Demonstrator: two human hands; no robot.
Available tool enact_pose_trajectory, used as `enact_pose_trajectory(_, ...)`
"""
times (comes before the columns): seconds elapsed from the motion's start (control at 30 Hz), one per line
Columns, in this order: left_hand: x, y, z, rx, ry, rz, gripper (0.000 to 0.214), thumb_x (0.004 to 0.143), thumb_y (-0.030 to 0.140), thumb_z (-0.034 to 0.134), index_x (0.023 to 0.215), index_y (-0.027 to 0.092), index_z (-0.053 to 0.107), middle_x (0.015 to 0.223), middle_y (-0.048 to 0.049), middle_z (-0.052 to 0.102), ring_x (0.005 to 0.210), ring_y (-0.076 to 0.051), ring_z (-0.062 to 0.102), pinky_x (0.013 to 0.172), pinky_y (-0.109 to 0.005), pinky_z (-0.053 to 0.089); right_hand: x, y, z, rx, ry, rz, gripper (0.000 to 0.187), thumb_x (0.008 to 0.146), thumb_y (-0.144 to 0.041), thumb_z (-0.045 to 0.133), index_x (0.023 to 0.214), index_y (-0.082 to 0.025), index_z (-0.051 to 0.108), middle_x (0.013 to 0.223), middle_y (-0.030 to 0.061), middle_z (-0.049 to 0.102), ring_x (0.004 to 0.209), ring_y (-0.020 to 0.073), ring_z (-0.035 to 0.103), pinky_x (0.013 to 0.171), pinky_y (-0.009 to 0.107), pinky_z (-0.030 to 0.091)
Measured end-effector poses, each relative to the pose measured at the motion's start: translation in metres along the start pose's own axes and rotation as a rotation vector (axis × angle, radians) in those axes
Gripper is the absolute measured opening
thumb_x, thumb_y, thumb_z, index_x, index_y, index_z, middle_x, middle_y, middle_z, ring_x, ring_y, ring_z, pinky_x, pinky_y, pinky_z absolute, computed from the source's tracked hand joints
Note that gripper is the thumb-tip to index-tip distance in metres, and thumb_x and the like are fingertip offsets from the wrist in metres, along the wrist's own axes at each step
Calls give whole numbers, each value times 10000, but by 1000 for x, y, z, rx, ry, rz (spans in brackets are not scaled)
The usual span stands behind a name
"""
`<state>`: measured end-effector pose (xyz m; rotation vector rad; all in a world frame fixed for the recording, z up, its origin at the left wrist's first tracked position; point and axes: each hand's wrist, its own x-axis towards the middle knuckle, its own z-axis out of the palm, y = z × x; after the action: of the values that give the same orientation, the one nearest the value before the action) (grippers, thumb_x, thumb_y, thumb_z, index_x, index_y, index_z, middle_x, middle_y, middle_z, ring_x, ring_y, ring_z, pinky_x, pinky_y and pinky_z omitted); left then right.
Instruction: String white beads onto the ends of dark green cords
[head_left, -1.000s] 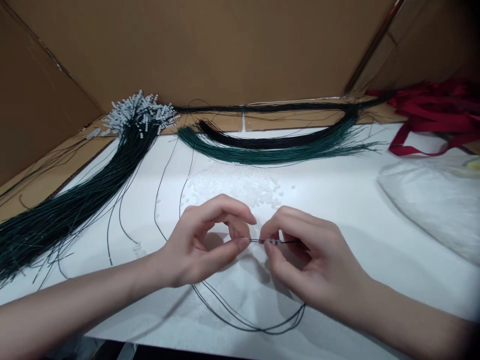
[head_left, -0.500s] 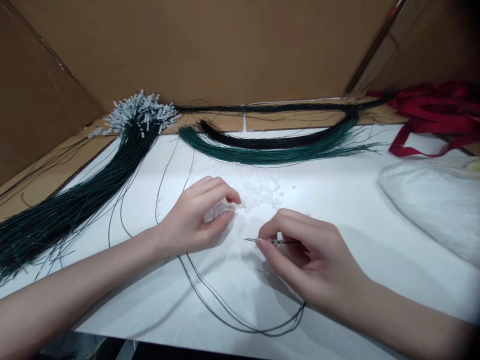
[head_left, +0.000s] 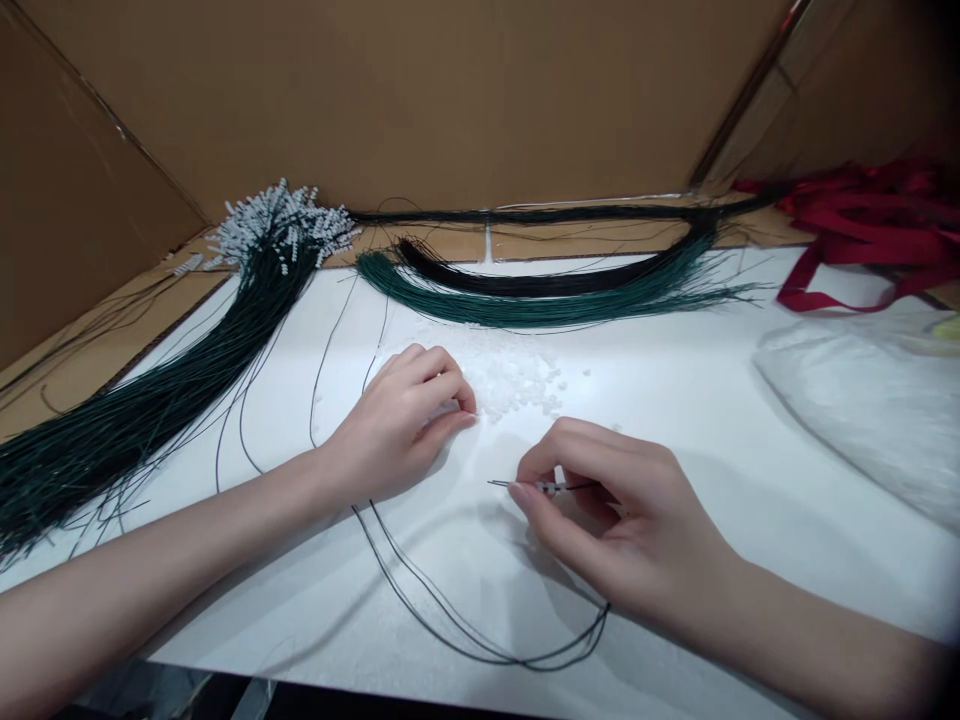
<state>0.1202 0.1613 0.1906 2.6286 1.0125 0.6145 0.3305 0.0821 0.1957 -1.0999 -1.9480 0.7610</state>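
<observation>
My right hand (head_left: 611, 510) pinches a dark cord (head_left: 499, 484) between thumb and forefinger. Two thin ends stick out to the left of the fingertips, and a few small whitish beads (head_left: 551, 488) sit on the cord under the curled fingers. The cord's long loops (head_left: 450, 612) hang below both hands and pass under my left forearm. Beside a loose heap of small white beads (head_left: 517, 375), my left hand (head_left: 409, 425) has thumb and forefinger closed at the tips; anything between them is too small to make out.
A thick bundle of dark green cords with white-beaded ends (head_left: 281, 228) lies at left. Curved green and black cord bundles (head_left: 540, 310) lie behind the heap. Red ribbon (head_left: 832, 225) and a clear plastic bag (head_left: 870, 415) are at right. Cardboard walls (head_left: 450, 100) enclose the white surface (head_left: 675, 375).
My left thumb and forefinger, apart before over the beads, have closed together at the heap's edge. My right hand has hardly moved and keeps its hold on the cord.
</observation>
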Motion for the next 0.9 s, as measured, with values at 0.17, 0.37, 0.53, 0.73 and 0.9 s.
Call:
enact_pose_trajectory(0.17, -1, 5, -5, -129, 66, 49, 72, 930, 137, 537, 909, 169, 599, 871, -42, 624, 821, -174, 557, 750, -308, 436, 1, 0, 0, -12, 6, 0, 131, 822, -61, 577, 750, -169, 594, 683, -20, 507, 489, 64, 349, 428, 224, 273)
enact_pose_trajectory(0.37, -10, 19, -6, -404, 122, 38, 103, 869, 98, 638, 940, 170, 661, 855, -24, 696, 758, -135, 642, 670, -237, 505, 3, -1, -2, -1, 27, -3, 133, 804, -56, 590, 735, -170, 599, 652, -29, 492, 484, 63, 351, 428, 216, 279)
enact_pose_trajectory(0.53, -11, 23, -4, -641, 74, 2, 145, 870, 103, 665, 984, 170, 725, 912, -59, 715, 838, -160, 660, 727, -270, 532, 4, -1, -3, 3, 58, 12, 138, 803, -54, 590, 743, -173, 629, 610, -39, 470, 470, 66, 353, 415, 221, 271)
enact_pose_trajectory(0.73, -10, 25, -1, -837, 51, -162, 56, 794, 122, 756, 832, 152, 729, 807, -32, 689, 736, -124, 635, 664, -222, 519, 4, -2, -4, 10, 83, 11, 146, 796, -51, 603, 747, -180, 652, 610, -31, 505, 484, 69, 386, 414, 215, 279)
enact_pose_trajectory(0.9, -11, 27, 3, -1055, 0, -265, 92, 769, 113, 776, 818, 140, 704, 790, -27, 681, 696, -110, 631, 624, -198, 537, 4, -2, -4, 26, 92, 9, 150, 801, -56, 610, 724, -181, 641, 610, -32, 515, 474, 63, 377, 405, 210, 276)
